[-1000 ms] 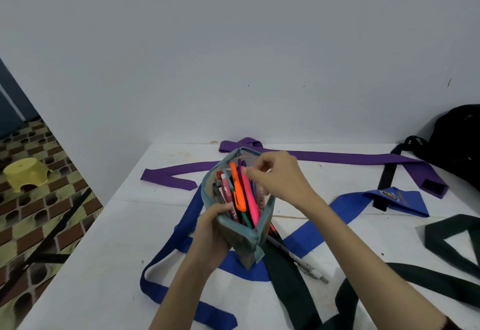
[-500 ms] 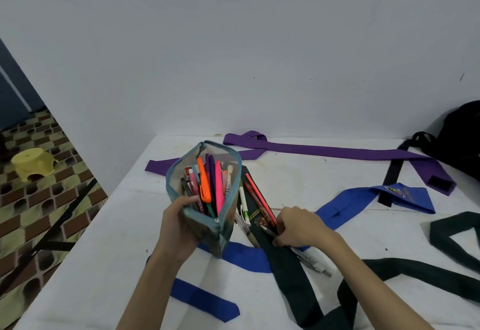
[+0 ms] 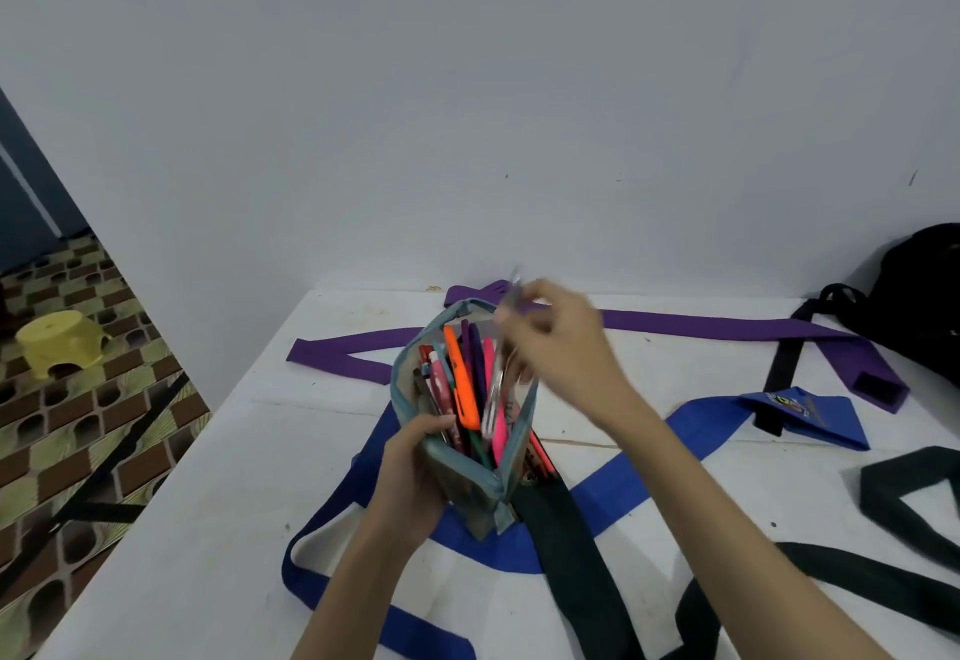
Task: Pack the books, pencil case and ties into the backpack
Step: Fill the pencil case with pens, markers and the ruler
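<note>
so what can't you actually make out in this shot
- Head view: the backpack is cut off by the right edge, so whether it is open is unclear.
- What the right hand pinches over the pencil case is motion-blurred; it looks like a thin pen.
- No books are in the frame.
- The badge on the blue tie is too small to read.

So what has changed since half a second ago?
The right hand rose from the table, where it was picking up pens, and now lowers a silver pen into the open pencil case. The left hand holds the case as before. The ties and backpack stayed put.
</note>
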